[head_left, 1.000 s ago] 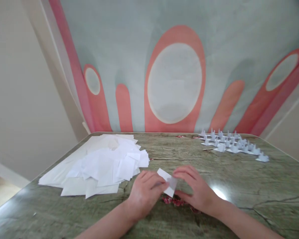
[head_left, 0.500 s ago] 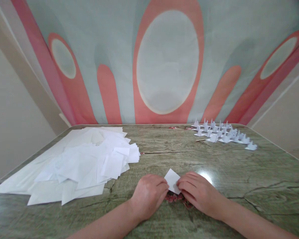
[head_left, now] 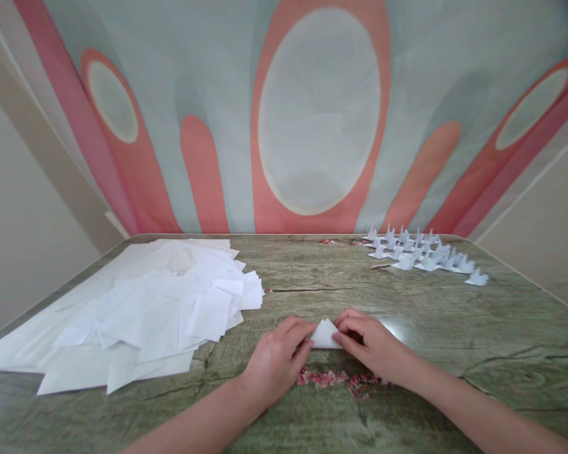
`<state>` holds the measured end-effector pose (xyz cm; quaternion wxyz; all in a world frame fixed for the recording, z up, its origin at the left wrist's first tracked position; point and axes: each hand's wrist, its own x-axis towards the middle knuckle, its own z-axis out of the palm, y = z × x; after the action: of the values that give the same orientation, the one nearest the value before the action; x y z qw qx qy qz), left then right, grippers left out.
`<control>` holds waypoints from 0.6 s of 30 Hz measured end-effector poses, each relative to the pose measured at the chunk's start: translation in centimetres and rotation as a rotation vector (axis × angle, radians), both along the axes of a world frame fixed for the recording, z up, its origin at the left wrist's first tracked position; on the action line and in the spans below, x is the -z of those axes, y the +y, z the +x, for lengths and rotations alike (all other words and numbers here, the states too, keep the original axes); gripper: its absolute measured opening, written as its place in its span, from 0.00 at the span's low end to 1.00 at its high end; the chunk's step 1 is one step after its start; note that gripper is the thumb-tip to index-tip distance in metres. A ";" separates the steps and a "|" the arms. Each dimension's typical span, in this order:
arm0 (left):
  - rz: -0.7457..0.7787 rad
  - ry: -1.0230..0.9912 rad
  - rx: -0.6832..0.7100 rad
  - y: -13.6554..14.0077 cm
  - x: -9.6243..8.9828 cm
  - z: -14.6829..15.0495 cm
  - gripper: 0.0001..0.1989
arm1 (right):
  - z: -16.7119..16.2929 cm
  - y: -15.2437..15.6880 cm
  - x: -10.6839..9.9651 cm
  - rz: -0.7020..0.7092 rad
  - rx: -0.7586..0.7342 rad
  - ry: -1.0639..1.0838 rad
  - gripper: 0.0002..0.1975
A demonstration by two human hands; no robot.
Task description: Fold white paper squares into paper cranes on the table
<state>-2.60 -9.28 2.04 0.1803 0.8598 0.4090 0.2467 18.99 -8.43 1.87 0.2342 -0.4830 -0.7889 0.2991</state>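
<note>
A small white piece of folded paper (head_left: 325, 335) is between my two hands, near the front middle of the table. It shows as a low triangle with two slightly offset tips pointing away from me. My left hand (head_left: 280, 354) pinches its left corner between thumb and fingers. On the other side, my right hand (head_left: 366, 340) grips the right corner the same way. The fingertips cover both corners of the paper.
On the left, a wide spread of loose white paper sheets (head_left: 161, 315) covers the wood-grain table (head_left: 307, 265). Several folded white paper cranes (head_left: 426, 252) stand in rows at the back right. A patterned wall (head_left: 319, 113) rises behind the table's far edge.
The paper was a small diamond and is now doubled over into a triangle. Both hands have shifted slightly away from me, uncovering more of the pink flower print on the table.
</note>
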 end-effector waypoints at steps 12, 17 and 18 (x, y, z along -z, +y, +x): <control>0.177 0.143 0.117 -0.3 0.0 0.4 0.13 | -0.8 0.0 0.4 0.056 0.104 0.003 0.05; 0.177 0.359 0.167 -0.4 -0.3 0.8 0.15 | -0.7 -0.4 0.6 0.089 0.104 0.027 0.01; 0.180 0.397 0.176 -0.4 -0.4 0.9 0.16 | -0.7 -0.4 0.7 0.088 0.100 0.030 0.01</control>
<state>-1.72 -9.63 2.43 0.0398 0.9364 0.3363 0.0918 18.28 -8.81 1.20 0.2817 -0.5067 -0.7725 0.2591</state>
